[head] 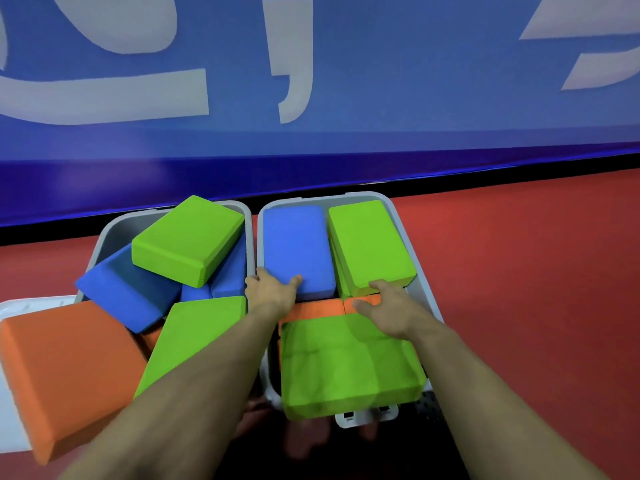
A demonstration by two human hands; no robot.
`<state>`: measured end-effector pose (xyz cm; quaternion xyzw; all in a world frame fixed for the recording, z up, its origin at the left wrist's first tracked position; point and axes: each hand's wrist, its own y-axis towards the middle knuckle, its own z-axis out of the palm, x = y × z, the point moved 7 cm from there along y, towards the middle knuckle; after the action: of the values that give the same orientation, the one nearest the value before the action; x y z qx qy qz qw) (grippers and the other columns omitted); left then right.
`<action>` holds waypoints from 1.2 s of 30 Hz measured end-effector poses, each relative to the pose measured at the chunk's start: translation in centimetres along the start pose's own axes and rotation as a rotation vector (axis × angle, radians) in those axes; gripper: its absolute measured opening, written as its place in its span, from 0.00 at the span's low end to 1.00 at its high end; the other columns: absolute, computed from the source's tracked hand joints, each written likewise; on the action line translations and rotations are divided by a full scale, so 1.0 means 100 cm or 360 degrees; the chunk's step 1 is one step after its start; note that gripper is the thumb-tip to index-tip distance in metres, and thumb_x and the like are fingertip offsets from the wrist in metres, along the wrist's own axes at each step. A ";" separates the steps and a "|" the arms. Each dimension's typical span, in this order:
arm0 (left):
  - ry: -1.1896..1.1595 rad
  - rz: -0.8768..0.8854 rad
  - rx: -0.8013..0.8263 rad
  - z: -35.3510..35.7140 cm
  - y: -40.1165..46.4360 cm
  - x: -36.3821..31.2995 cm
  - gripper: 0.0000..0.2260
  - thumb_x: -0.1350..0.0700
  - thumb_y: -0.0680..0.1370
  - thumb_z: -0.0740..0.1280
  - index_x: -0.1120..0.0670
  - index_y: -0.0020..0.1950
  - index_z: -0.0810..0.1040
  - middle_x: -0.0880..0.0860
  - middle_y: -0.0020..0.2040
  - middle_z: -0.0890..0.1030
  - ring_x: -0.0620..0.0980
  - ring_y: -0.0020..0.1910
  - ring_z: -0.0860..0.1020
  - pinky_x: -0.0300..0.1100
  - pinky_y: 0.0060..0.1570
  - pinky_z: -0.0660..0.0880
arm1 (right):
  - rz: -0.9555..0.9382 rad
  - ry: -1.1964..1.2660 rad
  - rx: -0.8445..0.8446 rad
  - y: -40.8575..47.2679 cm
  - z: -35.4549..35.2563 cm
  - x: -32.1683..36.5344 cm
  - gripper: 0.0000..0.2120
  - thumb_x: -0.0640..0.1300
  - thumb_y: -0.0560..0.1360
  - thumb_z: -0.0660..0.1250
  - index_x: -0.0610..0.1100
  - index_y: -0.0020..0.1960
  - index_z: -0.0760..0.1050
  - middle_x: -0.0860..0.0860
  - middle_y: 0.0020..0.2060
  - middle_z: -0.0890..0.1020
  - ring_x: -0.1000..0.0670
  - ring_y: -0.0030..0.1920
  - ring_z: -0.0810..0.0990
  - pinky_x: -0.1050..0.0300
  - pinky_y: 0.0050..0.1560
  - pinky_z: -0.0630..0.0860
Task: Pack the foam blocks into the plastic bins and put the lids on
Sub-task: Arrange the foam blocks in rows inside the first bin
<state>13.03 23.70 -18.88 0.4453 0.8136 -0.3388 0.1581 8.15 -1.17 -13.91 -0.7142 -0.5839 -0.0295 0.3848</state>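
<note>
Two grey plastic bins stand side by side on the floor. The right bin (pixel 398 216) holds a blue block (pixel 294 244), a green block (pixel 369 244), orange blocks (pixel 318 311) and a large green block (pixel 346 362) at the front. My left hand (pixel 272 292) grips the near end of the blue block, thumb on top. My right hand (pixel 391 306) rests at the near edge of the far green block, fingers over an orange block. The left bin (pixel 114 233) is piled loosely with green (pixel 188 239), blue (pixel 128 292) and orange blocks.
A big orange block (pixel 65 372) leans out of the left bin over a white lid (pixel 20 306) at the left edge. Red floor (pixel 519 271) spreads to the right. A blue banner wall (pixel 311 98) stands right behind the bins.
</note>
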 end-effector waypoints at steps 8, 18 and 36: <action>-0.0044 -0.0015 0.0062 0.021 0.005 -0.005 0.40 0.38 0.71 0.75 0.58 0.72 0.61 0.62 0.72 0.66 0.61 0.73 0.63 0.50 0.71 0.61 | -0.0096 0.0099 -0.0065 0.001 -0.007 0.042 0.31 0.57 0.79 0.65 0.46 0.78 0.63 0.42 0.73 0.68 0.43 0.68 0.74 0.56 0.63 0.69; -0.0811 -0.0163 0.0301 0.036 0.017 0.008 0.40 0.49 0.71 0.78 0.51 0.73 0.55 0.57 0.70 0.67 0.61 0.62 0.75 0.57 0.64 0.75 | -0.0080 0.0224 -0.0048 -0.003 -0.013 0.037 0.34 0.59 0.80 0.65 0.45 0.79 0.60 0.42 0.71 0.71 0.44 0.67 0.74 0.54 0.62 0.71; -0.2194 -0.0380 0.0831 -0.037 -0.079 -0.071 0.16 0.50 0.81 0.66 0.54 0.67 0.75 0.59 0.55 0.81 0.58 0.52 0.82 0.54 0.53 0.80 | -0.0199 0.1132 -0.0235 -0.023 -0.047 0.080 0.30 0.62 0.76 0.68 0.47 0.72 0.70 0.50 0.61 0.80 0.48 0.62 0.80 0.47 0.67 0.74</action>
<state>10.52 18.95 -8.98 0.0637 0.4658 -0.7383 0.4836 10.65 2.62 -5.47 -0.6481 -0.4525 -0.3415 0.5085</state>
